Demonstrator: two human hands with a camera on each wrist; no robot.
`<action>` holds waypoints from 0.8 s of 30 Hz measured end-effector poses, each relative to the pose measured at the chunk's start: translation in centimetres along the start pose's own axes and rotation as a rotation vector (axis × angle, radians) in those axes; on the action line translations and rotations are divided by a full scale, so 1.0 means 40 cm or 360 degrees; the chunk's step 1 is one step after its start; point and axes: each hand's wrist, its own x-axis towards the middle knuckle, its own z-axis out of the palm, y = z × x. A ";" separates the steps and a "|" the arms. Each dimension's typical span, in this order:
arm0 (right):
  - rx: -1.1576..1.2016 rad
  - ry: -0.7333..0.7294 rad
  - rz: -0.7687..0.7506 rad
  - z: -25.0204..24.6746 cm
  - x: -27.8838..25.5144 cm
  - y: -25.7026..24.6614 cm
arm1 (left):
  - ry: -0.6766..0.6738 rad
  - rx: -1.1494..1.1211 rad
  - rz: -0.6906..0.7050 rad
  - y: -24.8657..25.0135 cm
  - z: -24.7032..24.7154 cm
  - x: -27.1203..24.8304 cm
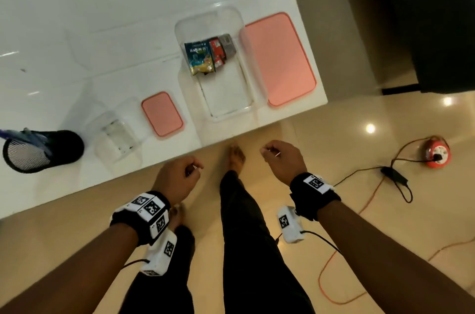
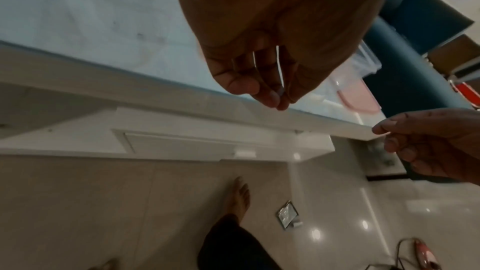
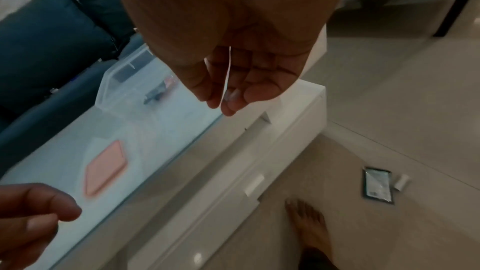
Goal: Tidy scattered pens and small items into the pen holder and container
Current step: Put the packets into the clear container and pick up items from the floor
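Both hands hang off the worktop (image 1: 102, 17), just past its near edge, above the floor.

Left hand (image 1: 177, 177): fingers (image 2: 244, 83) curled inward, thumb meeting fingertips. A thin pale sliver shows inside the curl in the left wrist view; it appears pinched, but what it is cannot be told.

Right hand (image 1: 284, 159): fingers (image 3: 233, 98) likewise curled, pinching a thin pale strip (image 3: 226, 81) that runs up across the palm. Identity of the strip also unclear; possibly a pin or straightened clip.

Pen holder (image 1: 41, 151): black mesh, at 9 o'clock on the worktop, already carrying pens. Small clear container (image 1: 117, 138) stands just beside it toward 3 o'clock, with a small pink lid (image 1: 162, 114) next along. Large clear container (image 1: 218, 64) sits near 1 o'clock and holds sachets (image 1: 201, 57); a large pink lid (image 1: 280, 59) lies at its 3 o'clock side.

Handling judgement: the pinched pieces look very light, thin and easily dropped; a fingertip pinch at mid-length suits them, with release low inside a container. The sachets should be soft and slippery.

Note: a packet (image 3: 378, 185) and a small white cylinder (image 3: 402, 181) lie on the floor, well apart from the hands.
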 end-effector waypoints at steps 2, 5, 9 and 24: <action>-0.0114 -0.0120 0.0045 0.065 -0.056 0.029 | -0.0111 0.0111 0.0027 -0.043 0.019 -0.041; -0.0176 -0.0251 0.0162 0.155 -0.128 0.083 | -0.0194 0.0148 0.0025 -0.087 0.041 -0.094; -0.0180 -0.0434 0.0320 0.240 -0.218 0.151 | -0.0250 0.0160 -0.0033 -0.135 0.085 -0.157; 0.0075 -0.0569 0.0711 0.221 -0.308 0.574 | -0.0495 0.0448 -0.0061 0.019 0.404 -0.097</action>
